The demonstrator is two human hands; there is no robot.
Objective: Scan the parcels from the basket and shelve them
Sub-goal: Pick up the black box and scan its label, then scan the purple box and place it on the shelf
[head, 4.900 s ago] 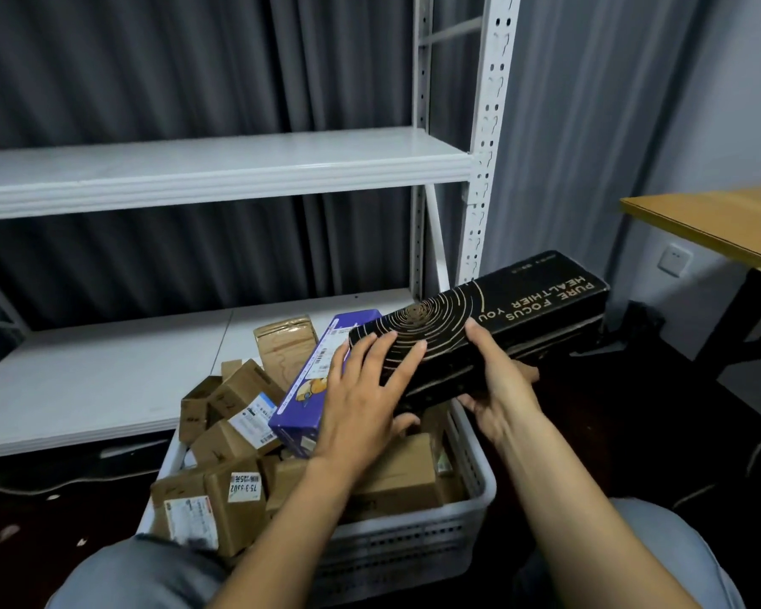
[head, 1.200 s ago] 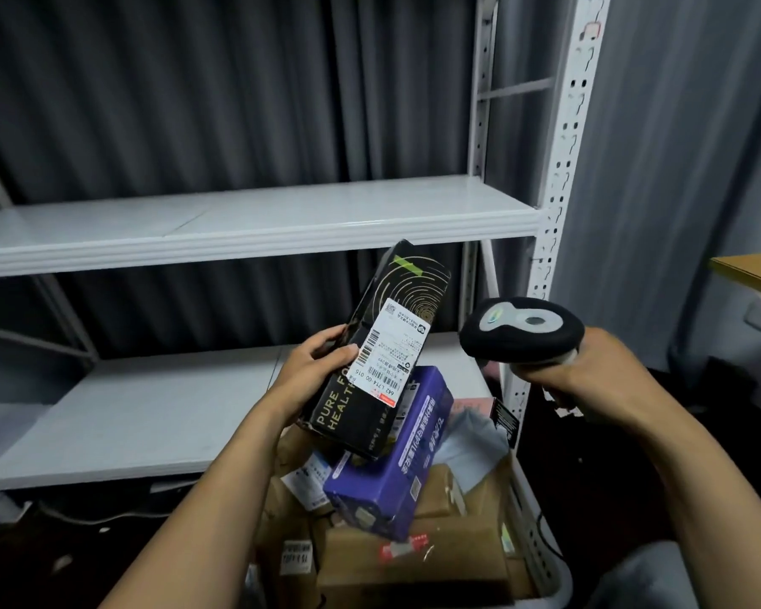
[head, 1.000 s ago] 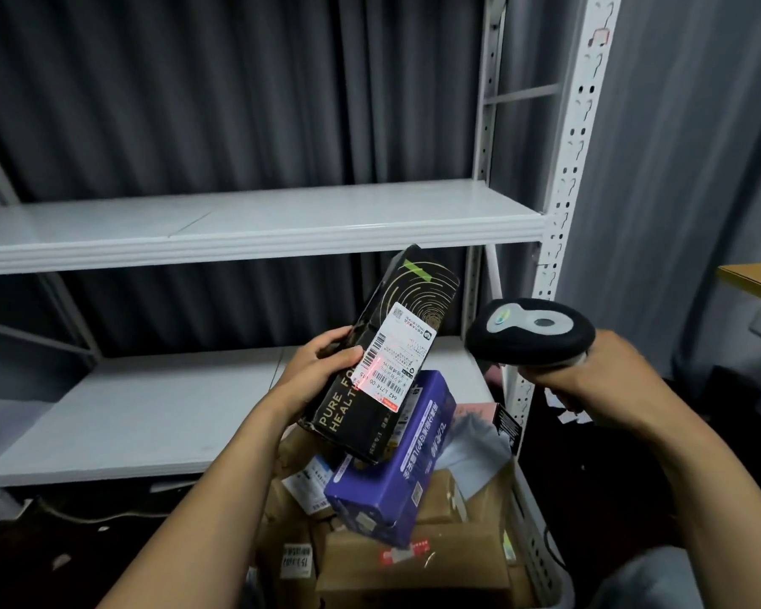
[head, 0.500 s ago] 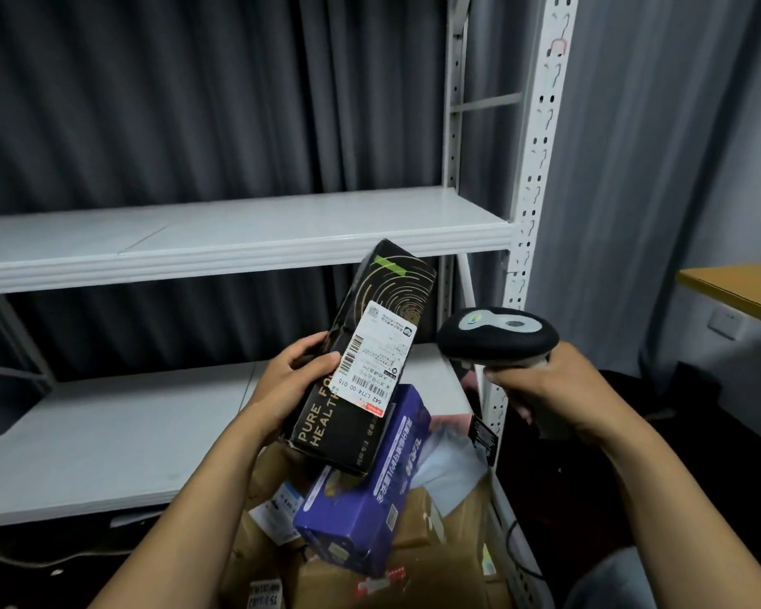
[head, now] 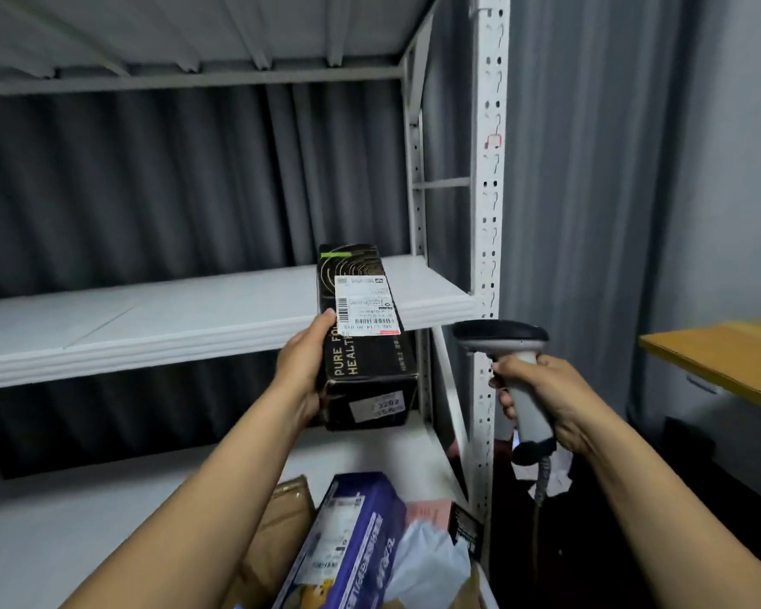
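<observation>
Black box [head: 361, 345] hovers unshelved at the shelf [head: 150, 327] edge, gripped in your left hand [head: 302, 371]; your right hand [head: 541, 397] holds the scanner [head: 501, 340]; parcels [head: 352, 542] wait.

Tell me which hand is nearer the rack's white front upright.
Right. The right hand, gripping the scanner, is just right of the upright; the left hand holds the black box further left.
</observation>
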